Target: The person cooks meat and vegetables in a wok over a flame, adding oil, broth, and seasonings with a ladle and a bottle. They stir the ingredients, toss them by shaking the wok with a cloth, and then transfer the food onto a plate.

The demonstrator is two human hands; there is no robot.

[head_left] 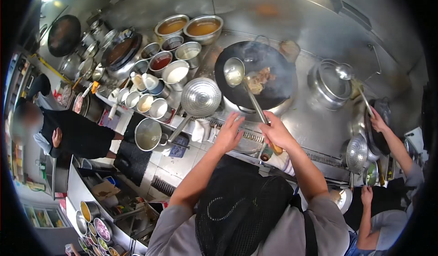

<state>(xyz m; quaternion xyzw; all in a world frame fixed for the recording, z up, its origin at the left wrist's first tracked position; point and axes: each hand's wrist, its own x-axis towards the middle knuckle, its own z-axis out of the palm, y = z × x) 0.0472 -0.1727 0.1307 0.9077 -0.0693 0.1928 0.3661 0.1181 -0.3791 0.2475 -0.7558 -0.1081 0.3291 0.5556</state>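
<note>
My right hand [277,132] is wrapped round the handle of a long metal ladle [254,101], whose handle ends in wood. The ladle's bowl is over the left part of a dark wok [283,85] and has something pale in it. Browned pieces of food [261,79], possibly meat, lie in the wok, and steam or smoke rises there. My left hand [229,135] is held in the air near the stove's front edge, left of the ladle handle. Its fingers are spread and nothing is in them.
A perforated strainer [201,97] rests left of the wok, its handle pointing towards me. Several metal pots of sauces and seasonings [176,72] stand beyond it. At right, a co-worker's hand [378,120] holds another ladle [365,100] near a pot [329,85]. Another person [75,133] stands at left.
</note>
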